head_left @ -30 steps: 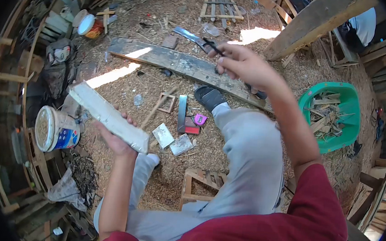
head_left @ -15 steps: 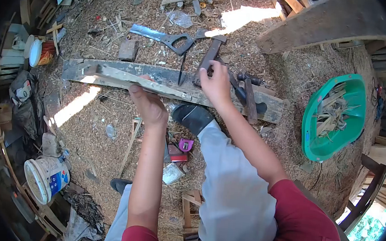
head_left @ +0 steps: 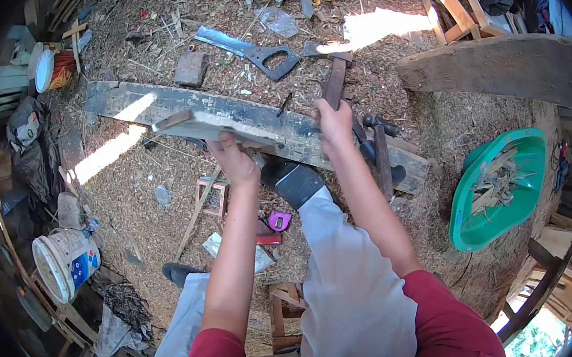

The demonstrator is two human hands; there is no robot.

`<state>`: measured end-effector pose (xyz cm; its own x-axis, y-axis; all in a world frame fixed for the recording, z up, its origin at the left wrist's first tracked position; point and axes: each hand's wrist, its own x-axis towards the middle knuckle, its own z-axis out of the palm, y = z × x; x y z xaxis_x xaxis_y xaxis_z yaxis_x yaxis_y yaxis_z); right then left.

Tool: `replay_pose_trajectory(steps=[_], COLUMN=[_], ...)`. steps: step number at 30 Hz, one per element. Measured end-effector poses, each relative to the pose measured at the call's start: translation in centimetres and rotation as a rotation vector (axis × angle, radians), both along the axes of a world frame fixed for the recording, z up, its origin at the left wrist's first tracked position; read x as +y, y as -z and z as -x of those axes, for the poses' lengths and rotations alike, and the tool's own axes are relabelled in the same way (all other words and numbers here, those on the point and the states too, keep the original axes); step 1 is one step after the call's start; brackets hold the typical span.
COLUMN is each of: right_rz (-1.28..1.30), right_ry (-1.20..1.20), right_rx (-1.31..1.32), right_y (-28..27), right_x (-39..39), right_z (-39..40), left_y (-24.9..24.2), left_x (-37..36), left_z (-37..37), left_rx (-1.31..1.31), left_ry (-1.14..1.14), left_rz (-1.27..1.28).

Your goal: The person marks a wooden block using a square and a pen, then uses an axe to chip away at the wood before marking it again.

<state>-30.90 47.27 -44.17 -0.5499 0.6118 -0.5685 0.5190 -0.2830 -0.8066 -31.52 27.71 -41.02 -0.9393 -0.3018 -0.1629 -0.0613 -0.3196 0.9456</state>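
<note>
A short piece of wood (head_left: pixel 219 129) is in my left hand (head_left: pixel 235 162), its thumb pressed on the near side, tilted over a long weathered plank (head_left: pixel 191 99) on the ground. My right hand (head_left: pixel 336 127) is closed round the wooden handle of what looks like a hatchet (head_left: pixel 335 81), its metal head pointing away from me. Just right of that hand, a hammer (head_left: pixel 382 153) and a dark-handled tool (head_left: pixel 365 143) lie across the plank. My shoe (head_left: pixel 291 181) is at the plank's near edge.
A handsaw (head_left: pixel 263 55) and a block (head_left: pixel 191 68) lie beyond the plank. A green tub (head_left: pixel 464 201) of wood scraps stands at right, below a large curved board (head_left: pixel 506 68). Nearer me are a purple tape measure (head_left: pixel 279 221) and a small wooden frame (head_left: pixel 212 197). A white bucket (head_left: pixel 54 263) sits at left.
My right hand has closed round the hatchet handle, which has shifted right and away from the plank. The wood in my left hand has turned, showing more of its broad face.
</note>
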Motion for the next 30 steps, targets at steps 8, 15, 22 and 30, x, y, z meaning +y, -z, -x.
replay_pose_trajectory(steps=[8, 15, 22, 30], right_rz=[0.535, 0.405, 0.148, 0.186], right_ry=[0.208, 0.07, -0.261, -0.39], right_rx=[0.293, 0.423, 0.732, 0.398], right_y=[-5.8, -12.7, -16.8, -16.1], right_x=[0.1, -0.3, -0.6, -3.3], right_z=[-0.3, -3.4, -5.2, -5.0], left_y=[-1.8, 0.9, 1.1, -4.7], left_x=[6.3, 2.2, -2.8, -0.9], left_z=[6.9, 6.6, 4.8, 8.7], left_rx=[0.108, 0.142, 0.194, 0.303], left_ry=[0.1, 0.148, 0.271, 0.292], left_rz=[-0.102, -0.169, -0.118, -0.008])
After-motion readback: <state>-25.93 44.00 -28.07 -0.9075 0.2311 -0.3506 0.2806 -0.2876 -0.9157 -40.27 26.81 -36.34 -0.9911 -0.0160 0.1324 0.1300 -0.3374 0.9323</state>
